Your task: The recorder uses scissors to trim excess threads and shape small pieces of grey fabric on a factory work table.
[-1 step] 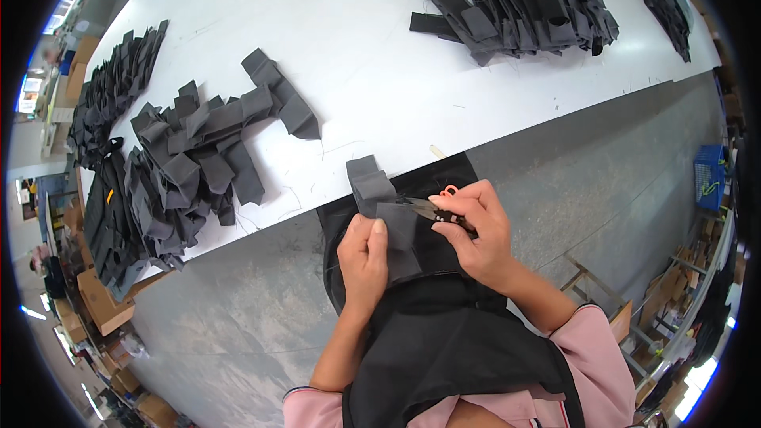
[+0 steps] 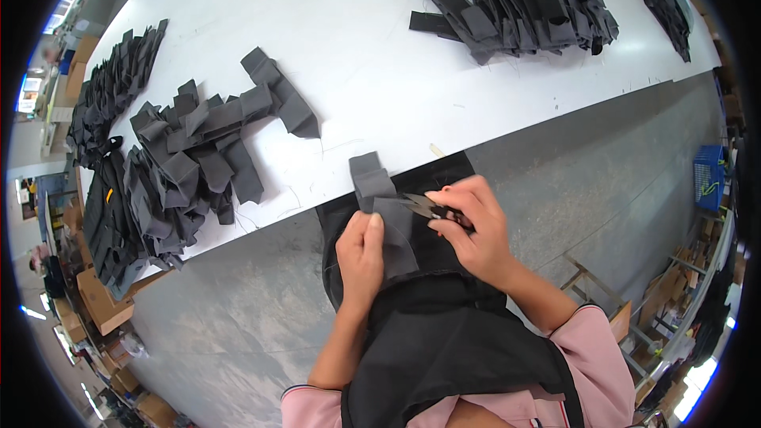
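Observation:
My left hand (image 2: 361, 254) pinches a dark grey fabric strip (image 2: 369, 178) between thumb and fingers. The strip runs up past the table's near edge, and its lower part (image 2: 399, 242) hangs over my black apron. In my right hand (image 2: 479, 230) is a pair of thread snips (image 2: 424, 208) with pointed metal blades and a dark body. Their blades point left, with the tips by the strip's right edge, just above my left hand. Whether the tips touch fabric or thread I cannot tell. My right fingers hide most of the handle.
On the white table (image 2: 357, 47), a loose heap of grey fabric pieces (image 2: 186, 150) lies to the left. Stacked dark strips (image 2: 523, 8) are at the far right, with another bundle (image 2: 658, 0) beyond. Below the table's edge is grey floor (image 2: 238, 325). A blue basket (image 2: 708, 177) stands at right.
The fabric strip and my left hand have shifted slightly upward. The snips have turned a little in my right hand, and their orange ring is now mostly hidden.

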The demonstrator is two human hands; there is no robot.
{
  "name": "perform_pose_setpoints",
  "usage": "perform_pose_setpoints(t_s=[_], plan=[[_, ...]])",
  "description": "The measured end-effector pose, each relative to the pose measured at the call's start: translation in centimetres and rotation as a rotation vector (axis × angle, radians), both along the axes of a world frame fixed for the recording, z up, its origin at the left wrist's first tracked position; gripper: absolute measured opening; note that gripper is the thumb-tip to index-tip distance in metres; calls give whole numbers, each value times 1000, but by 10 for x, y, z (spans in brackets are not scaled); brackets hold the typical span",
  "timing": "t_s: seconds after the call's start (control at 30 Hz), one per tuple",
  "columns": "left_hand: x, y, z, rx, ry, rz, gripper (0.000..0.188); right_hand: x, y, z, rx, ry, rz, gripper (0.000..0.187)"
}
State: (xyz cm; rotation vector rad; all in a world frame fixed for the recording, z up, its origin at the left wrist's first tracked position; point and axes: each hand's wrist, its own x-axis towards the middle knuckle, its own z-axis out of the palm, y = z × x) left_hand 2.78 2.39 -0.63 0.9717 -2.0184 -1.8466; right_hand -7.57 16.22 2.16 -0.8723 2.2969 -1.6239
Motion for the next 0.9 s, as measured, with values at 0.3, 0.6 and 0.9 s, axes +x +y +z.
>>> perform_pose_setpoints(t_s=[0.3,0.6,0.9], plan=[[-6,-7,15,449,87,48,25,-6,-10,-12,89,15,191,31],[3,-8,-9,645,98,-30,34,-17,-41,-29,-172,-1075,48,13],[-11,-7,-2,474,64,262,29,8,0,-24,23,-346,8,25]])
